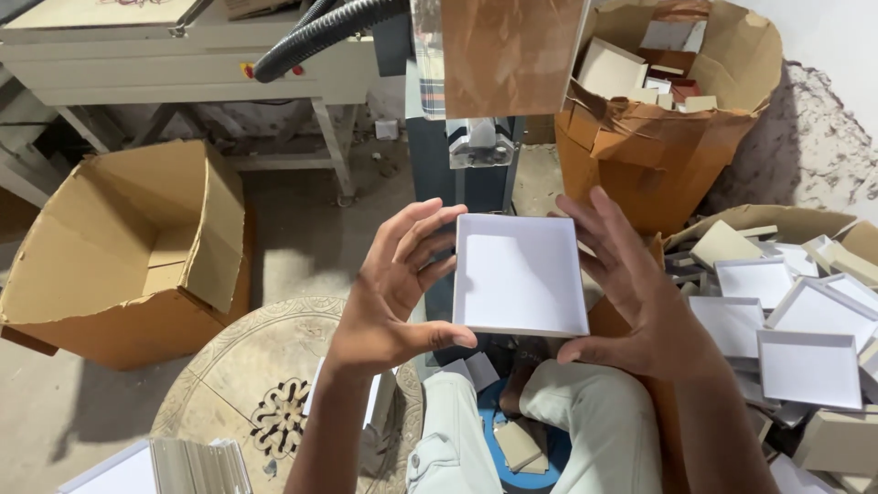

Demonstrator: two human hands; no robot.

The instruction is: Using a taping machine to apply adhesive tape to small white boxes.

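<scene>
Left hand [389, 293], right hand [631, 293], smooth white box [519, 274]

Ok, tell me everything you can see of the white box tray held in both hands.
The white box tray is a shallow, open rectangular tray, seemingly of paper-covered board, with a low raised rim and a plain, empty inside. It is held up in front of the person's knees, its open face toward the camera, tilted slightly. The left hand grips its left edge, thumb under the bottom corner; the right hand holds the right edge, thumb at the lower corner.
</scene>
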